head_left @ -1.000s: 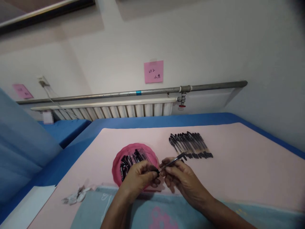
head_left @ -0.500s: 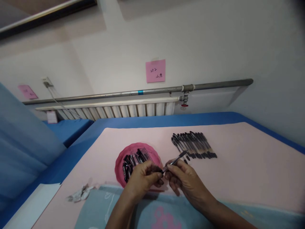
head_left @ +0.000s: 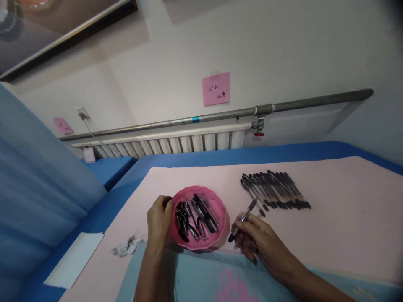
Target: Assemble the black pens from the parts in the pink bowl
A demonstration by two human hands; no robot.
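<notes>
Between the thumb and fingers of my right hand [head_left: 256, 237] is a clear-barrelled pen [head_left: 244, 219], held aslant with one dark end down toward the left. My left hand [head_left: 160, 218] is at the left edge of a pink bowl [head_left: 222, 226], its curled fingers on the rim. Inside the bowl lie black pen caps [head_left: 181, 228], other dark pen parts [head_left: 204, 214] and thin clear tubes [head_left: 211, 205]. Beyond my right hand, a row of similar pens [head_left: 273, 188] lies side by side on the pink sheet.
A pink sheet [head_left: 340, 218] covers the blue-edged table. Crumpled white tissue [head_left: 126, 246] and a white paper sheet [head_left: 75, 260] lie at the left. Light blue patterned cloth [head_left: 201, 272] spans the near edge. A radiator [head_left: 185, 143] and pipe [head_left: 226, 115] run along the wall.
My left hand has left the pen and moved left to the bowl's rim. My right hand keeps the pen, now apart from the left. The view has shifted and tilted slightly.
</notes>
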